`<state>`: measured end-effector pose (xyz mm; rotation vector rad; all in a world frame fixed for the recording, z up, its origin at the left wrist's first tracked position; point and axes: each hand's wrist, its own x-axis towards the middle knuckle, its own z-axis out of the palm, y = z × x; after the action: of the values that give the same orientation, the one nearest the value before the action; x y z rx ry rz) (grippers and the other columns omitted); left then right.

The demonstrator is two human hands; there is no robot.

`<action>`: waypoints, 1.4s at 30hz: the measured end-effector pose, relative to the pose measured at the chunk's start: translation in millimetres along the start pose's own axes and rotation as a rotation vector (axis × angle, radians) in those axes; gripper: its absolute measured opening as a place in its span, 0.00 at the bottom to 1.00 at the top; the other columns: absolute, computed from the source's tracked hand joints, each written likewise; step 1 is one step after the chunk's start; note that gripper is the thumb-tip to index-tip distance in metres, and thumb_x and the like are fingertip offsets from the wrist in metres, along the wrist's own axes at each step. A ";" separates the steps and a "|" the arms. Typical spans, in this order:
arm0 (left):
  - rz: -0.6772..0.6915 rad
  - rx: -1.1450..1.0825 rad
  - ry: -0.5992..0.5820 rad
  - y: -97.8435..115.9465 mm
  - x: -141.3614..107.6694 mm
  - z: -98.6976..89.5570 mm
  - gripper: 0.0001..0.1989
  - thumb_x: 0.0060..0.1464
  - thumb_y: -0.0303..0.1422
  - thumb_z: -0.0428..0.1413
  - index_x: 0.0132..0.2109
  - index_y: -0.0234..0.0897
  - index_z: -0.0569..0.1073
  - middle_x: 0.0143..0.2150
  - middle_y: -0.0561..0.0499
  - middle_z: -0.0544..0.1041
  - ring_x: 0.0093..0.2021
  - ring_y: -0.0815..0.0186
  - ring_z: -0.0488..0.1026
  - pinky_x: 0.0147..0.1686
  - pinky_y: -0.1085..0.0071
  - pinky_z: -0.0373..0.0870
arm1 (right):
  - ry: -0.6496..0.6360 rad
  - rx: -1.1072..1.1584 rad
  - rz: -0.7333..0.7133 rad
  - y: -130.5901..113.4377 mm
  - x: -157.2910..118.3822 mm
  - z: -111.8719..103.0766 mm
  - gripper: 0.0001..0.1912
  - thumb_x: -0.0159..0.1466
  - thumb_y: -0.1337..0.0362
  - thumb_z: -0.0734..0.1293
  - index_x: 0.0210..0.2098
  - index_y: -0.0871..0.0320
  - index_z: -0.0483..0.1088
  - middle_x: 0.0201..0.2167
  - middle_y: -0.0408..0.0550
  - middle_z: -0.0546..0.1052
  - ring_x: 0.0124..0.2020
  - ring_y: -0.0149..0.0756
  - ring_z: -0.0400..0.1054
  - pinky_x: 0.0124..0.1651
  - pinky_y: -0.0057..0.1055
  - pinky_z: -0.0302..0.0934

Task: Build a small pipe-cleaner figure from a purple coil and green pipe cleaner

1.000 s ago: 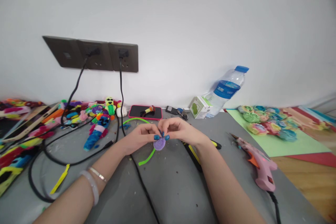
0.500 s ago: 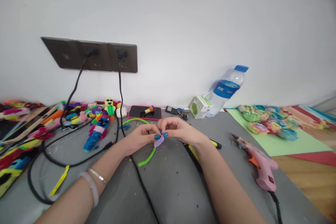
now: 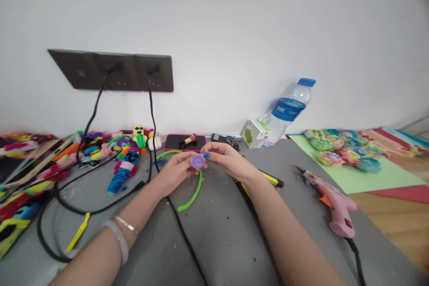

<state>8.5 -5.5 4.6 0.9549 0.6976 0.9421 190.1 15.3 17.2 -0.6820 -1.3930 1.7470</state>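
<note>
A small round purple coil (image 3: pixel 198 161) is held up between both hands, its spiral face toward the camera. My left hand (image 3: pixel 177 170) pinches it from the left, fingers closed. From the right, my right hand (image 3: pixel 225 159) grips its edge between thumb and fingers, a blue nail showing. A bright green strip (image 3: pixel 195 197) curves on the grey table (image 3: pixel 214 241) beneath and behind the hands. Pliers with yellow and black handles (image 3: pixel 273 178) lie partly under my right forearm.
Black cables (image 3: pixel 181 228) cross the left side. Colourful fuzzy crafts (image 3: pixel 124 174) lie at the left. A phone (image 3: pixel 170 142), small box (image 3: pixel 255 134) and bottle (image 3: pixel 288 109) are by the wall. At the right are a pink glue gun (image 3: pixel 338 210) and paper flowers (image 3: pixel 348 156).
The purple coil has been raised slightly and turned so its round spiral face shows. Both hands have shifted up a little, and my fingers have changed position around it.
</note>
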 end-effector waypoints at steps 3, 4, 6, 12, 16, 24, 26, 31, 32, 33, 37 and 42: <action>0.004 -0.051 0.077 0.5 2.5 1.4 0.14 0.48 0.41 0.63 0.33 0.32 0.78 0.31 0.46 0.78 0.31 0.67 0.69 0.33 0.71 0.66 | 0.101 0.005 -0.008 1.3 2.7 -0.8 0.13 0.56 0.57 0.73 0.32 0.60 0.71 0.28 0.42 0.73 0.30 0.29 0.66 0.39 0.30 0.58; 0.004 -0.072 0.095 0.6 3.3 1.5 0.16 0.49 0.42 0.62 0.33 0.31 0.78 0.31 0.45 0.78 0.31 0.67 0.69 0.33 0.71 0.66 | 0.139 -0.001 -0.009 1.7 3.5 -1.4 0.14 0.55 0.57 0.74 0.31 0.60 0.71 0.28 0.42 0.73 0.30 0.29 0.66 0.39 0.29 0.58; 0.018 -0.096 0.129 0.3 4.4 0.8 0.18 0.49 0.45 0.62 0.33 0.31 0.77 0.31 0.45 0.77 0.30 0.67 0.69 0.32 0.70 0.67 | 0.218 -0.015 -0.012 2.3 4.9 -2.4 0.15 0.53 0.56 0.75 0.30 0.60 0.71 0.27 0.41 0.72 0.29 0.28 0.64 0.37 0.28 0.57; 0.095 0.059 0.194 -2.0 4.0 -1.5 0.17 0.40 0.41 0.68 0.32 0.33 0.77 0.27 0.53 0.72 0.26 0.73 0.65 0.28 0.75 0.63 | 0.295 -0.070 -0.044 3.7 7.0 -2.1 0.15 0.52 0.56 0.74 0.30 0.60 0.71 0.27 0.41 0.72 0.29 0.28 0.62 0.36 0.28 0.54; 0.108 0.097 0.255 -0.7 2.8 0.1 0.16 0.40 0.41 0.67 0.29 0.34 0.74 0.24 0.56 0.69 0.24 0.73 0.63 0.26 0.76 0.61 | 0.279 -0.133 -0.054 4.1 6.4 -0.3 0.12 0.54 0.57 0.73 0.29 0.60 0.71 0.27 0.41 0.71 0.29 0.29 0.61 0.35 0.28 0.52; 0.184 0.164 0.297 -1.1 3.3 -3.7 0.14 0.45 0.39 0.64 0.24 0.35 0.69 0.23 0.56 0.65 0.24 0.73 0.61 0.26 0.76 0.59 | 0.188 -0.186 0.004 5.8 6.5 2.1 0.09 0.54 0.60 0.71 0.29 0.59 0.71 0.26 0.42 0.71 0.28 0.30 0.61 0.34 0.29 0.52; 0.201 0.192 0.300 -2.7 3.6 -5.8 0.15 0.46 0.38 0.63 0.23 0.35 0.68 0.22 0.56 0.65 0.24 0.73 0.60 0.26 0.76 0.58 | 0.181 -0.182 0.009 5.6 6.8 2.9 0.09 0.53 0.60 0.72 0.29 0.59 0.71 0.26 0.41 0.70 0.28 0.30 0.61 0.34 0.29 0.52; 0.226 0.247 0.313 -5.4 4.7 -9.2 0.15 0.48 0.37 0.62 0.23 0.35 0.67 0.21 0.57 0.64 0.24 0.72 0.59 0.26 0.76 0.56 | 0.185 -0.168 0.009 5.1 6.6 3.7 0.11 0.53 0.58 0.72 0.28 0.59 0.71 0.25 0.41 0.70 0.27 0.29 0.60 0.34 0.29 0.52; 0.228 0.253 0.314 -5.8 5.0 -9.6 0.15 0.48 0.37 0.61 0.23 0.35 0.67 0.21 0.57 0.64 0.24 0.72 0.59 0.26 0.75 0.56 | 0.183 -0.168 0.008 5.1 6.4 3.8 0.11 0.53 0.58 0.72 0.28 0.59 0.71 0.25 0.40 0.70 0.27 0.29 0.60 0.34 0.29 0.51; 0.229 0.258 0.317 -6.1 5.2 -10.0 0.14 0.48 0.37 0.61 0.23 0.35 0.67 0.21 0.57 0.64 0.24 0.72 0.59 0.26 0.75 0.56 | 0.180 -0.171 0.010 5.2 6.3 4.0 0.12 0.52 0.58 0.73 0.28 0.59 0.71 0.25 0.40 0.69 0.27 0.29 0.60 0.34 0.29 0.51; 0.232 0.290 0.325 -6.9 5.7 -10.8 0.14 0.48 0.36 0.61 0.23 0.35 0.67 0.21 0.56 0.65 0.24 0.72 0.59 0.26 0.75 0.55 | 0.172 -0.198 0.032 5.7 6.4 5.0 0.12 0.52 0.58 0.73 0.27 0.59 0.70 0.24 0.40 0.69 0.27 0.29 0.59 0.34 0.29 0.51; 0.238 0.323 0.310 -6.9 5.7 -11.0 0.14 0.49 0.37 0.61 0.23 0.35 0.68 0.21 0.56 0.65 0.24 0.72 0.59 0.26 0.75 0.55 | 0.163 -0.194 0.042 4.5 6.7 6.8 0.12 0.50 0.58 0.73 0.26 0.59 0.70 0.23 0.40 0.68 0.26 0.29 0.59 0.33 0.28 0.51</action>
<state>4.2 1.8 -6.8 1.2085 1.0362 1.2271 179.8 16.7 15.0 -0.9437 -1.4554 1.5629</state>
